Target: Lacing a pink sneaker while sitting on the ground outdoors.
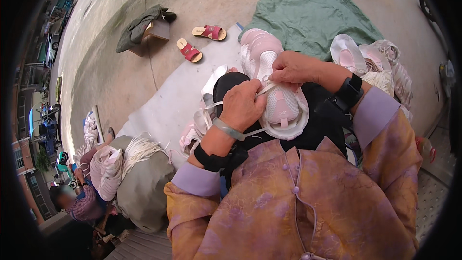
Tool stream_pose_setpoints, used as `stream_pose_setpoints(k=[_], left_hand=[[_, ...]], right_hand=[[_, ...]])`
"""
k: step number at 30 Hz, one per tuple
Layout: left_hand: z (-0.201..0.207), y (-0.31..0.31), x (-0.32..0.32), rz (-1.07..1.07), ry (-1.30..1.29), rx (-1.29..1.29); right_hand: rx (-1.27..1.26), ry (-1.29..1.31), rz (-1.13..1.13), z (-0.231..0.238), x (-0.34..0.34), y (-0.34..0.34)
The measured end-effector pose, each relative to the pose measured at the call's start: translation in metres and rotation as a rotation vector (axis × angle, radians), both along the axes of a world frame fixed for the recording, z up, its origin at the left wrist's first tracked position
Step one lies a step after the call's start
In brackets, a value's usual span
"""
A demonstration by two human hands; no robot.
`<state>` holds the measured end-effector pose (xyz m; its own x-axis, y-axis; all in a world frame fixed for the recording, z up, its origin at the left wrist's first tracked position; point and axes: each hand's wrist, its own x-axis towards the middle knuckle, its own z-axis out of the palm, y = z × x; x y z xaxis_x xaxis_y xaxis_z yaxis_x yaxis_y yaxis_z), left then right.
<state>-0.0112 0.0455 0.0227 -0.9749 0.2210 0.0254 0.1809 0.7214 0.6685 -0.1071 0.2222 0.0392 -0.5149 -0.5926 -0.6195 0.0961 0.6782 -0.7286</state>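
Note:
A pink and white shoe upper (pixel 283 106) lies across my lap, its tongue and pale rim toward my body. White shoelace (pixel 266 88) crosses it between my two hands. My left hand (pixel 243 103) pinches the lace at the upper's left edge, and loose strands trail from it. From the far right side, my right hand (pixel 294 69) bends over the upper with its fingers closed on the lace; the fingertips are partly hidden. Just beyond my hands lies a stack of similar pink uppers (pixel 260 44).
A green cloth (pixel 308 12) is spread ahead. Bundled uppers (pixel 380 65) lie at right, and white laces (pixel 142 154) drape over a grey-covered heap (pixel 144 190) at left. Red slippers (pixel 210 32) stand near a box with a dark garment (pixel 139 26). Another person (pixel 86 202) sits far left.

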Motion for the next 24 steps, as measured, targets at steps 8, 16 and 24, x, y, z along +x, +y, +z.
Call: stream_pose_setpoints(k=[8,16,24], left_hand=[[0.000,0.007,0.003,0.084,-0.029,-0.083],[0.003,0.014,0.002,0.048,-0.002,-0.157],[0.006,0.006,0.002,-0.005,-0.046,-0.213]], right_hand=[[0.180,0.924,0.358,-0.007,0.017,-0.020],[-0.061,1.620,0.734,-0.020,0.018,-0.001],[-0.065,1.700,0.507,-0.031,0.024,0.033]])
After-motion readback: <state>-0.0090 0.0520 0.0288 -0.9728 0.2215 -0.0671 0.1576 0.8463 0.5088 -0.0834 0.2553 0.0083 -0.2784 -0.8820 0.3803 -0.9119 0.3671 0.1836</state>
